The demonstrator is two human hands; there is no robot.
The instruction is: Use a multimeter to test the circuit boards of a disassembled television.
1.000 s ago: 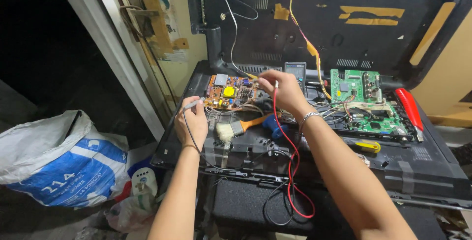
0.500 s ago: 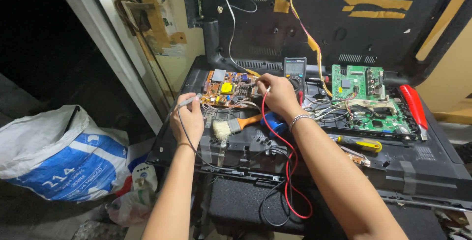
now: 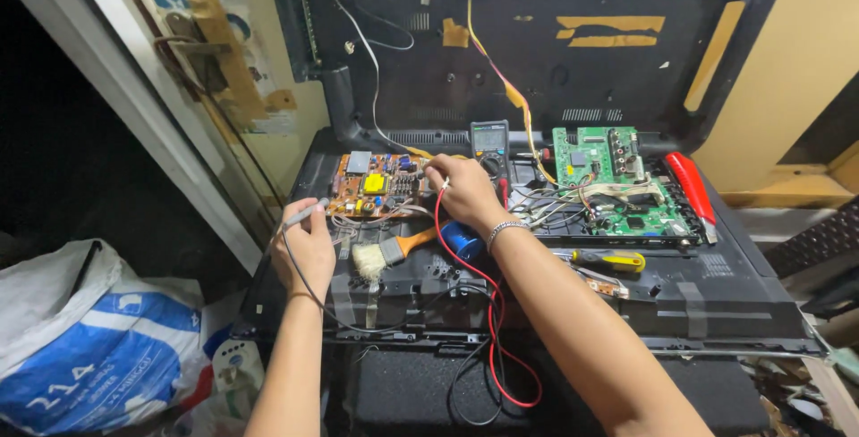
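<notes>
Left hand (image 3: 307,249) closing around a grey probe (image 3: 304,214) just beside the orange circuit board (image 3: 378,188), black lead trailing below. Right hand (image 3: 465,194) pinching the red-wired probe (image 3: 445,185), apparently touching the board's right edge, near the multimeter (image 3: 490,145). Paintbrush (image 3: 386,253) lying between both hands on the black panel (image 3: 734,294).

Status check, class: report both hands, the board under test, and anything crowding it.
Left hand grips black probe off board's left edge. Right hand holds red probe over orange circuit board. Paintbrush lies just below.
</notes>
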